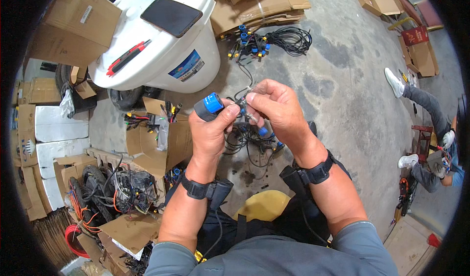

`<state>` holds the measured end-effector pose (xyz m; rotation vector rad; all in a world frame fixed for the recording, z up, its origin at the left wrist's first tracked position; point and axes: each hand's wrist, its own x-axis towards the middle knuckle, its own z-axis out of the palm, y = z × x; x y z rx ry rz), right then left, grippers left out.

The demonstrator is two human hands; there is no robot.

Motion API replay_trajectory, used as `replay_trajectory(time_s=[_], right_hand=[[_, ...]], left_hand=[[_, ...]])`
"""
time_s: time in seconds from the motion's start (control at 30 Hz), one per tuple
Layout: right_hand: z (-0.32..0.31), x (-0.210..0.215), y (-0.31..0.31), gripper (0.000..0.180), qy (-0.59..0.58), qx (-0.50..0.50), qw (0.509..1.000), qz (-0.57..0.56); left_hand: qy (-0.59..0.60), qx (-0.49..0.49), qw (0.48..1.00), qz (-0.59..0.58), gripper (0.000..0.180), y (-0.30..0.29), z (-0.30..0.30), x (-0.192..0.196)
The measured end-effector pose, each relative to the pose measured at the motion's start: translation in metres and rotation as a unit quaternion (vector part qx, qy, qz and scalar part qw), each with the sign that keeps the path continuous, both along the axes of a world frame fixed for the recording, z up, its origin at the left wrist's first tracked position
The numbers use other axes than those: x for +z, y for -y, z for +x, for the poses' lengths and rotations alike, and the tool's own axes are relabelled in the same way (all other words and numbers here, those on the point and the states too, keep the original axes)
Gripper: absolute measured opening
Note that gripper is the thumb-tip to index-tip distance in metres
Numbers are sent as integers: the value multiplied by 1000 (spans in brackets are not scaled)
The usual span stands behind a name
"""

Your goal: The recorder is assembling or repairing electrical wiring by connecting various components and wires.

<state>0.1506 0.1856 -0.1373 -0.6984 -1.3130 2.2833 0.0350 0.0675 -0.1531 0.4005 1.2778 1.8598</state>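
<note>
My left hand [208,131] is closed around a round plug connector [212,103] with a black body and a blue end. Its thumb and fingertips pinch close to a dark cable [243,70] that runs away toward the far floor. Beside it, my right hand [280,110] is closed in a pinch at the same spot; a small shiny or clear piece shows at its fingertips, too small to name. Below the hands lies a tangle of black cables [238,141], with a blue connector [263,131] near the right fingers.
A white lidded bucket [203,60] stands ahead left, carrying a phone [171,16] and red-black pens [128,58]. Coiled cables with blue connectors [289,41] lie beyond. An open carton [176,146] holds wires at left. Another person's leg [426,102] is at right.
</note>
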Motion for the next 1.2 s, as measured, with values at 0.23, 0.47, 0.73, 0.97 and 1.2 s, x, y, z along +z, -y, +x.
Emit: replay_trajectory(time_s=[0.23,0.47,0.73,0.97,1.2], right_hand=[[-1,3,4,14,18,-18,1000,-13],[0,-4,0,12,44,-47,984,164],[3,7,1,13,40,26,999,-6],[7,-7,-5,15,15,-71,983,168],[10,2,-15,20,26,-47,854,517]], left_hand=[[-227,113,964,-82,13,-4,7,7],[-297,96,946,-84,20,-3,4,9],[-340,105,929,-106,12,1,-1,10],[-191,65,973,-114,11,3,-22,7],[-191,1,972,-140,10,1,-20,7]])
